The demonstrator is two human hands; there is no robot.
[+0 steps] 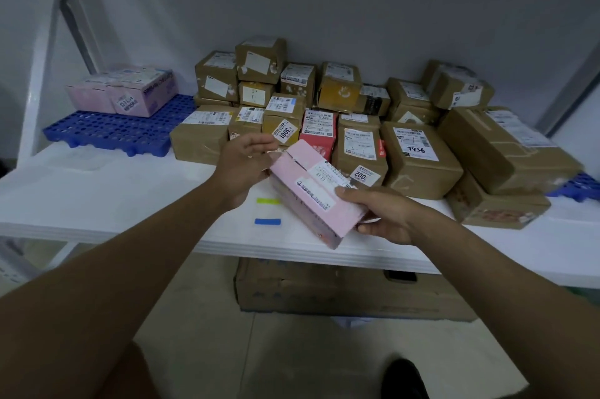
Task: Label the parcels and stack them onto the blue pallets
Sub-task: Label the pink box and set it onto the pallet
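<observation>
Both forearms reach out from the bottom of the view over the floor to the front edge of the white worktop, where the two hands share one pink parcel held tilted in the air just above that edge. The right hand has its grip closed on the near lower end of the parcel, thumb on top and fingers beneath; the left hand sits at the far upper end with its fingers loosely spread, more steadying than clamping. The parcel carries printed white labels on its upper face, but I cannot tell whether a numbered sticker like those on the brown boxes behind it is already on. The main risk, as I judge it, is a slip: the box hangs past the worktop lip on a slant, so if the looser left hand lets go while the right holds only one end, it could pivot and drop to the floor. Carrying it to the blue pallet at the left, where other pink boxes already sit, could also brush the crowded brown stack, and a crooked placement there might topple later layers.
</observation>
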